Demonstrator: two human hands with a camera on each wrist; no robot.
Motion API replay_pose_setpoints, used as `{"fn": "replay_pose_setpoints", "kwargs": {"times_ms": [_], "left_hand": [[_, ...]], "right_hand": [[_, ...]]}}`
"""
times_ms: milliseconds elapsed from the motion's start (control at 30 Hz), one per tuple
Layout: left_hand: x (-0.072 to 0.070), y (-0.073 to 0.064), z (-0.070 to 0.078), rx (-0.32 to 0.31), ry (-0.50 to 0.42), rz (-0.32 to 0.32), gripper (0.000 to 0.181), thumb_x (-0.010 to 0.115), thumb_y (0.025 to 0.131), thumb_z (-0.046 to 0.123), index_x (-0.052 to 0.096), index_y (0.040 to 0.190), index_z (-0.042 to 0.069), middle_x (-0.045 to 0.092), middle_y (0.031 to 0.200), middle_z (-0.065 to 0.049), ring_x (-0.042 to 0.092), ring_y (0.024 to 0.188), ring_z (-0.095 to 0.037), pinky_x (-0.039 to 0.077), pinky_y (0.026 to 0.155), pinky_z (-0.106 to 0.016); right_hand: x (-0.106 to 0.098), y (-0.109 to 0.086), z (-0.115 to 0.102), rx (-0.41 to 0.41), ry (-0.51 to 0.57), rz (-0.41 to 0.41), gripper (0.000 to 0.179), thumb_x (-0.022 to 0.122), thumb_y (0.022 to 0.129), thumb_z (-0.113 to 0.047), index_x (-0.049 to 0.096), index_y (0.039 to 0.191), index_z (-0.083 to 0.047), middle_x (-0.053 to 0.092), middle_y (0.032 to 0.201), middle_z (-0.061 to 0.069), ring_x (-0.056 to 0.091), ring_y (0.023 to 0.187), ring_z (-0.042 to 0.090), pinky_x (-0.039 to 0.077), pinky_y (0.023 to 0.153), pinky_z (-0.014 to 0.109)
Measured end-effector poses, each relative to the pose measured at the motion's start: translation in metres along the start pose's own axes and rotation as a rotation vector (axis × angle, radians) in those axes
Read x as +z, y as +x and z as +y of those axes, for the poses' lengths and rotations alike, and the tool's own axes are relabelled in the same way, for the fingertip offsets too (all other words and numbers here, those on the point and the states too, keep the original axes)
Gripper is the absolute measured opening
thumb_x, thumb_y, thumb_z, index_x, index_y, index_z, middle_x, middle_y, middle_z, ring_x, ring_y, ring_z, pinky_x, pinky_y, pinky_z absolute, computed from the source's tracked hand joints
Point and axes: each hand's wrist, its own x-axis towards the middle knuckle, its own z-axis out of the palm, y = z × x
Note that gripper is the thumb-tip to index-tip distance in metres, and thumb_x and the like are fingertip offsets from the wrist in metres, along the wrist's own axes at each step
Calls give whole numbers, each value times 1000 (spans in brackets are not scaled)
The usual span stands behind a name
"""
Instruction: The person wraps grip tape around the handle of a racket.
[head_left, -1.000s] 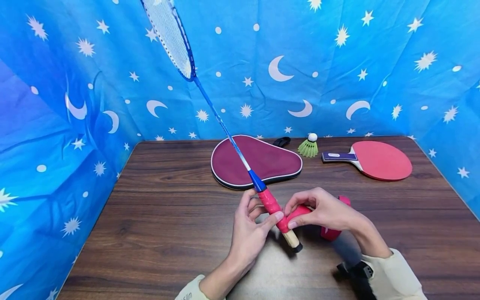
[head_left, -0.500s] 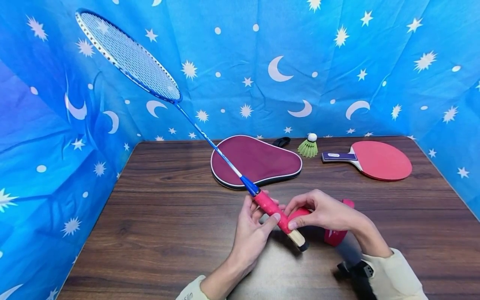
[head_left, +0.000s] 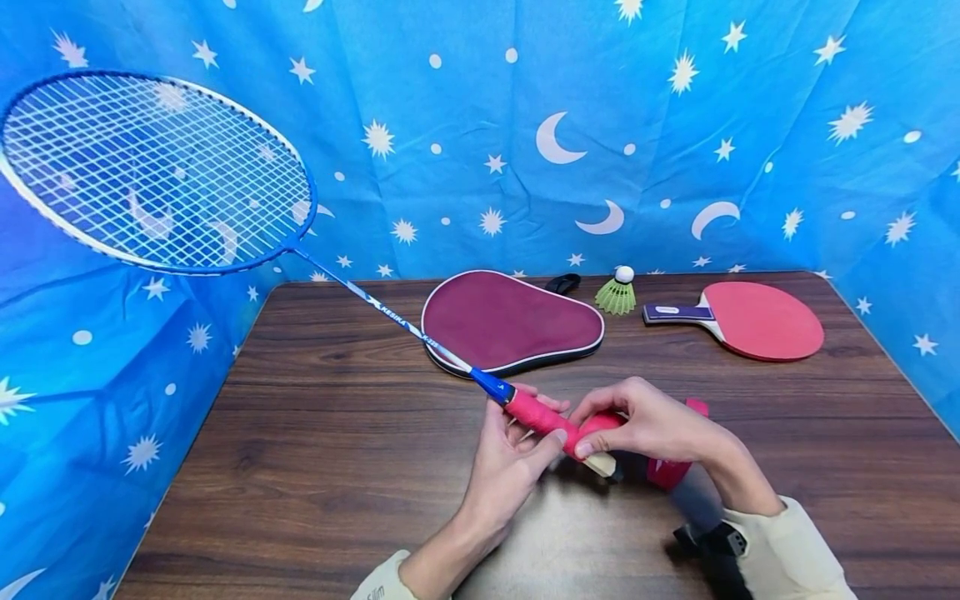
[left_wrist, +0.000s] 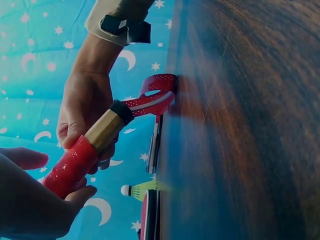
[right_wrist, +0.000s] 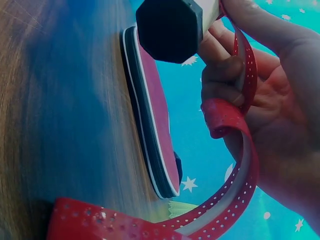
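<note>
A blue and white badminton racket [head_left: 392,313] tilts up to the left, its strung head in front of the backdrop. My left hand [head_left: 495,471] grips the handle from below, thumb on the perforated red grip tape [head_left: 534,413] wound around it. Close to the butt, my right hand [head_left: 656,423] pinches the tape between thumb and fingers. Bare wood [left_wrist: 104,130] shows beyond the last wrap, ending in a black butt cap [right_wrist: 169,31]. From the right hand the loose tape strip [right_wrist: 250,167] loops down toward the table, with its pale backing visible.
Behind the hands, a maroon paddle case [head_left: 510,321] lies on the brown wooden table [head_left: 300,433]. Beside it stand a yellow-green shuttlecock [head_left: 617,293], cork up, and a red table tennis paddle [head_left: 768,321]. A blue star-and-moon cloth [head_left: 495,100] hangs around the table's back and sides.
The racket has swung down to the left and rolled, so its string face now shows broadly. Both hands keep their hold, and the loose tape has shifted slightly.
</note>
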Motion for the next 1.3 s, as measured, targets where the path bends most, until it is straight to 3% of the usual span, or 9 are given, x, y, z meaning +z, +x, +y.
{"fn": "replay_pose_setpoints", "kwargs": {"times_ms": [200, 300, 600, 833, 1000, 1100, 1300], "left_hand": [[-1, 0, -1, -39, 211, 41, 55, 79, 82, 6, 46, 125, 14, 63, 106, -11, 64, 93, -24, 55, 70, -29], [-2, -1, 0, -38, 266, 51, 55, 80, 81, 7, 48, 124, 15, 60, 104, -9, 63, 87, -21, 55, 64, -27], [-2, -1, 0, 19, 251, 37, 55, 79, 79, 0, 48, 123, 13, 56, 107, -11, 61, 91, -24, 57, 69, -31], [-2, -1, 0, 12, 260, 2, 58, 75, 78, -5, 45, 123, 14, 56, 108, -13, 63, 92, -24, 58, 71, -36], [-2, -1, 0, 26, 266, -14, 56, 71, 76, -11, 44, 118, 14, 61, 105, -12, 64, 95, -24, 58, 75, -39], [-2, -1, 1, 23, 262, -20, 53, 70, 75, -12, 45, 115, 13, 63, 104, -13, 64, 95, -23, 58, 76, -38], [-2, -2, 2, -3, 242, -41, 53, 71, 76, -12, 45, 117, 8, 63, 108, -15, 63, 96, -23, 57, 74, -34]], "right_hand": [[0, 0, -2, -18, 8, 15, 20, 80, 82, -27, 71, 100, -22, 64, 75, -3, 52, 63, 11, 44, 54, 26], [0, -1, -3, -8, 4, 22, 22, 82, 80, -28, 71, 98, -22, 66, 77, -4, 52, 64, 11, 44, 54, 27], [-2, -2, -3, 12, -1, 21, 25, 83, 79, -31, 71, 100, -23, 71, 87, -5, 59, 73, 15, 49, 62, 28], [-5, -6, -3, 7, 9, -20, 21, 80, 83, -29, 72, 102, -23, 70, 87, -4, 59, 73, 15, 50, 63, 28], [-5, -5, -4, 27, -54, 19, 25, 83, 78, -35, 71, 97, -25, 69, 85, -7, 59, 74, 15, 49, 64, 28], [-6, -6, -3, 20, -75, 33, 25, 84, 76, -36, 72, 96, -26, 69, 85, -8, 58, 75, 15, 49, 63, 28], [-7, -7, 1, -14, -35, -17, 21, 81, 81, -31, 74, 100, -25, 69, 88, -5, 58, 75, 15, 50, 63, 28]]}}
